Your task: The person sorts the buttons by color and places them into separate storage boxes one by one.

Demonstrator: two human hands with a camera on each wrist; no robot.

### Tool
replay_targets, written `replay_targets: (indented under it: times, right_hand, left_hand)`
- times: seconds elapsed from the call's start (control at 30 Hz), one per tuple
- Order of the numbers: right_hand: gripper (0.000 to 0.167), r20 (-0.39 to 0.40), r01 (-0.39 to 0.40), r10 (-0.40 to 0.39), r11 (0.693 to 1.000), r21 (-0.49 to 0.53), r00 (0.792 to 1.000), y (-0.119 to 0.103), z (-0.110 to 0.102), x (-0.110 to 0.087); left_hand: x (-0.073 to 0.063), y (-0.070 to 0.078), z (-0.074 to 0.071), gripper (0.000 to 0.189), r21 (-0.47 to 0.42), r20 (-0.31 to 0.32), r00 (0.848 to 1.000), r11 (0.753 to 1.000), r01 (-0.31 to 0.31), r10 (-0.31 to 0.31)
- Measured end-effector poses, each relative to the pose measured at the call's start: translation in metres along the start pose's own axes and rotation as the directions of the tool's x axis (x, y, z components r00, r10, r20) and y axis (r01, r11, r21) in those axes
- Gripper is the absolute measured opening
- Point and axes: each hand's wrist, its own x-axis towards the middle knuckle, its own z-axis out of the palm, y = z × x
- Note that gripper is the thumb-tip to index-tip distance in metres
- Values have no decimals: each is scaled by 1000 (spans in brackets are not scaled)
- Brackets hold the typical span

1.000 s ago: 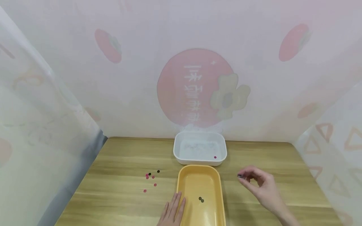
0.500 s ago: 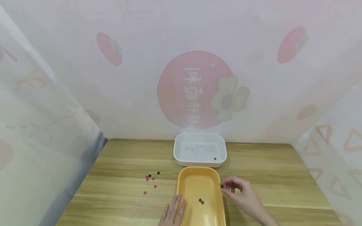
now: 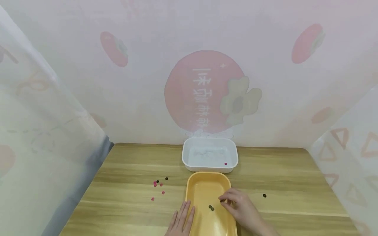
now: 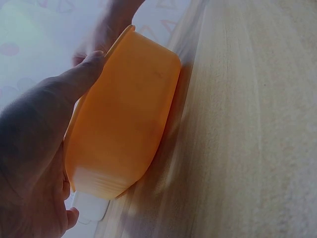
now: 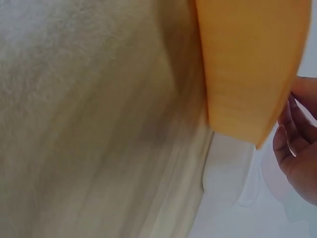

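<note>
My right hand [image 3: 237, 206] is over the right side of the yellow tray [image 3: 208, 226], pinching a small black button [image 3: 221, 201] between thumb and fingertips. Two black buttons [image 3: 211, 208] lie side by side on the tray floor, just left of those fingertips. On the tray's left rim rests my left hand [image 3: 179, 221], its fingers straight. The left wrist view shows this hand's thumb [image 4: 86, 72] along the rim of the tray [image 4: 124, 109]. In the right wrist view the right hand [image 5: 302, 144] reaches in past the tray wall [image 5: 247, 64], which hides the button.
Behind the yellow tray stands a white tray [image 3: 209, 169] with one pink button [image 3: 225, 164] inside. Several pink buttons [image 3: 163, 192] and two black buttons [image 3: 166, 178] lie on the wooden table [image 3: 127, 170] at left. Another black button [image 3: 264, 195] lies at right.
My right hand has moved left with the black button, from beside the yellow tray to over it. A black button on the table at right has come into view. The left hand has stayed put.
</note>
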Motion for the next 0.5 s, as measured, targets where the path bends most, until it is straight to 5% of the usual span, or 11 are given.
replay_targets:
  times: [0.27, 0.5]
  right_hand:
    - [27, -56, 14, -22, 990, -138, 998, 3, 7, -2]
    - [27, -81, 2, -10, 995, -96, 997, 1, 9, -2]
  left_hand:
    - [5, -4, -4, 105, 18, 22, 998, 999, -51, 51]
    - [3, -4, -7, 106, 20, 30, 998, 998, -54, 53]
